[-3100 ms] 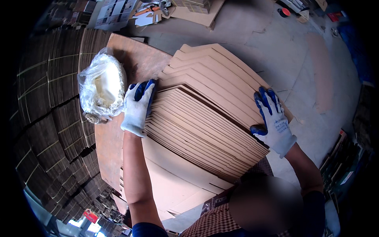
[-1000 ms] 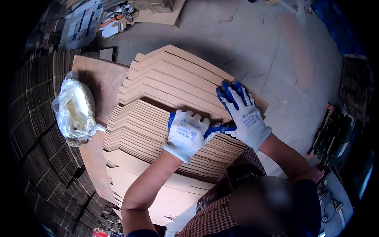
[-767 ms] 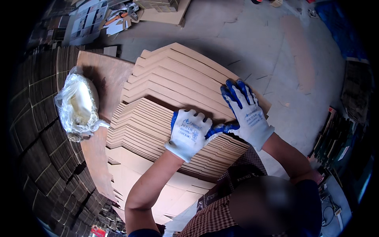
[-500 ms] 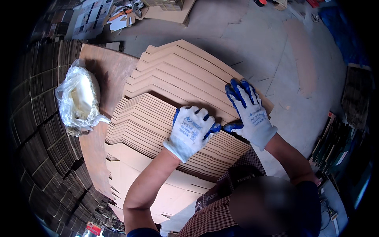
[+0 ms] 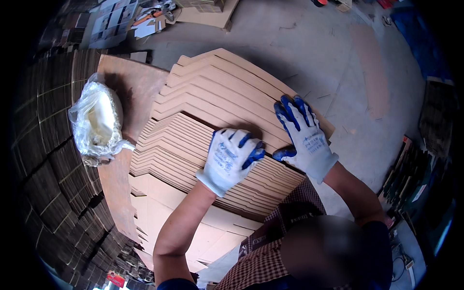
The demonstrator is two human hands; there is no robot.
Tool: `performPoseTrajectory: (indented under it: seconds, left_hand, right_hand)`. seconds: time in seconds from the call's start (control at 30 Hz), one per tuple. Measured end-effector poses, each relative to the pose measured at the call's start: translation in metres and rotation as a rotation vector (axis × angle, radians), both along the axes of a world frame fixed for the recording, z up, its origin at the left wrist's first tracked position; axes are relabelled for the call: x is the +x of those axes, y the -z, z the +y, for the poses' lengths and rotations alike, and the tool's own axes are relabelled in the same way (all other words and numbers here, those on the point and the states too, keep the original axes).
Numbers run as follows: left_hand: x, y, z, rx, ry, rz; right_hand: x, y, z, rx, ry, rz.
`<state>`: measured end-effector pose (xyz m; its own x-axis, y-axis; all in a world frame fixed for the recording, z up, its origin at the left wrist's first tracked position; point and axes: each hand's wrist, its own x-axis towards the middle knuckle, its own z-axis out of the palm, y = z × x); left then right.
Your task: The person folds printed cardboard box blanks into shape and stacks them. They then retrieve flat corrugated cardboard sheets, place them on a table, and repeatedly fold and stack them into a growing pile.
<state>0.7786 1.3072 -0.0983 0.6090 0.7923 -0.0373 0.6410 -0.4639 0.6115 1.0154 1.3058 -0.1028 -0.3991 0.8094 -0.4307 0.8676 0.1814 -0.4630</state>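
Note:
Brown cardboard sheets (image 5: 208, 92) lie fanned in overlapping steps on a wooden table. The farther ones show wide steps; a nearer batch of cardboard sheets (image 5: 169, 140) is packed in narrow rows. My left hand (image 5: 227, 158), in a white glove with blue palm, is closed at the far edge of the nearer batch. Its fingers curl over that edge, and their tips are hidden. My right hand (image 5: 305, 137), gloved alike, lies flat with fingers spread on the right end of the farther sheets, its thumb pointing toward the left hand.
A white bowl-like container (image 5: 104, 116) wrapped in clear plastic rests on the wooden table (image 5: 140, 77) at left. Tall stacks of bundled cardboard (image 5: 53, 130) line the left side. Beyond the table, scraps and an orange-handled tool (image 5: 147, 18) lie on boards.
My left hand has shifted slightly left and turned a little, its fingers more curled. The right hand has hardly moved.

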Motion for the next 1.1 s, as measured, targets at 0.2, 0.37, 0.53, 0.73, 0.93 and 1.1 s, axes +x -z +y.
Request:
performPoseTrajectory:
  seconds: [0.2, 0.37, 0.53, 0.73, 0.93, 1.1]
  left_hand:
    - [-0.005, 0.000, 0.000, -0.036, 0.003, -0.028]
    - [-0.001, 0.000, 0.002, -0.013, -0.007, -0.024]
    - [-0.003, -0.002, -0.004, -0.051, -0.198, -0.150]
    - [-0.006, -0.011, -0.015, 0.052, -0.475, -0.375]
    - [-0.002, -0.026, -0.023, -0.016, 0.074, 0.004]
    - [0.018, -0.002, -0.053, 0.180, 0.168, 0.049]
  right_hand:
    - [0.005, -0.003, 0.002, -0.042, 0.000, 0.043]
    - [0.004, -0.005, 0.000, -0.029, -0.027, 0.020]
    - [-0.002, -0.003, -0.003, -0.020, -0.037, -0.052]
    - [-0.006, -0.006, 0.000, -0.044, -0.055, -0.118]
    - [-0.004, -0.003, -0.002, -0.008, -0.054, -0.057]
    - [-0.001, 0.003, -0.005, 0.033, -0.046, -0.037]
